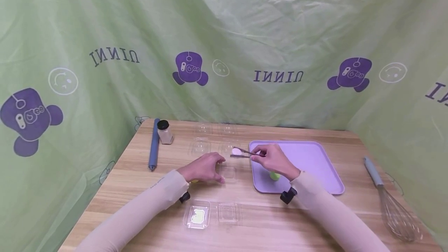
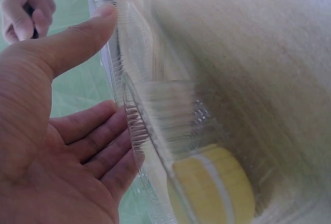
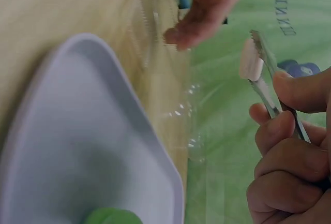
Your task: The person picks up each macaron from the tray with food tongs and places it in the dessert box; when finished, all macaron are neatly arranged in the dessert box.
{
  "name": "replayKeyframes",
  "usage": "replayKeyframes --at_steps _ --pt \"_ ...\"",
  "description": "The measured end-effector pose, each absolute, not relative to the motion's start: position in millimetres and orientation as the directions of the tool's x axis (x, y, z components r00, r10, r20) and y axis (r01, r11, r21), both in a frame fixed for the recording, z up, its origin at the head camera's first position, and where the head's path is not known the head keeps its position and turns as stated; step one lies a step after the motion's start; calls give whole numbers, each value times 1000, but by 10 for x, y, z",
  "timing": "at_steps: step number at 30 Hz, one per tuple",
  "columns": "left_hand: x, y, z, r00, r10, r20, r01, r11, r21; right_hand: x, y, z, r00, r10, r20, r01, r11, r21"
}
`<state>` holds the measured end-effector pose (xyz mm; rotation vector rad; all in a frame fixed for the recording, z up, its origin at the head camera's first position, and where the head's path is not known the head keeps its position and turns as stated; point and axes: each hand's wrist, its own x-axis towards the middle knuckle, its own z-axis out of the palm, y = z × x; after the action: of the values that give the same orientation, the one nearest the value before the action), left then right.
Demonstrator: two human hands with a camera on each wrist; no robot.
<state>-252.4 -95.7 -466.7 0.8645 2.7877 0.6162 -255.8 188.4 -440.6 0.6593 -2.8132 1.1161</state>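
Note:
My right hand (image 1: 274,161) holds serrated tongs (image 3: 266,53), pinched between thumb and fingers. Between the tong tips is a pale pink macaron (image 3: 251,61), held above the table left of the lilac tray (image 1: 311,158). My left hand (image 1: 204,167) is at a clear plastic box (image 2: 137,38); its thumb touches one end of the ridged rim and its spread fingers lie along the edge. A yellow macaron (image 2: 212,188) with a white middle layer shows through the clear plastic beside that hand. On the tray, partly behind my right wrist, lies a green macaron (image 1: 274,175).
Several clear boxes (image 1: 201,147) stand at the back. Two more are in front, one (image 1: 197,221) with a pale yellow-green piece inside. A blue rolling pin (image 1: 154,147) and black-lidded jar (image 1: 166,133) are at the left, a whisk (image 1: 388,201) at the right.

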Motion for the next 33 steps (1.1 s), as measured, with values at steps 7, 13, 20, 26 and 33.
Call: replayKeyframes --at_steps 7,13,20,26,33 --pt "-2517 -954 -4663 -826 561 -43 490 754 438 -2489 1740 -4541 -832 -508 223 -544 671 -503" --pt "-2514 -948 -4653 -825 564 -40 491 750 442 -2465 1666 -4624 -804 -552 223 -590 691 -417" --pt "-2521 -953 -4660 -823 567 -38 496 750 439 -2414 1603 -4664 -835 -520 181 -549 762 -343" --pt "-2512 -953 -4651 -825 562 -54 484 754 445 -2391 1578 -4665 -836 -517 183 -548 767 -333" --pt "-2511 -954 -4646 -825 563 -46 488 753 441 -2398 1587 -4670 -801 -574 168 -589 707 -391"
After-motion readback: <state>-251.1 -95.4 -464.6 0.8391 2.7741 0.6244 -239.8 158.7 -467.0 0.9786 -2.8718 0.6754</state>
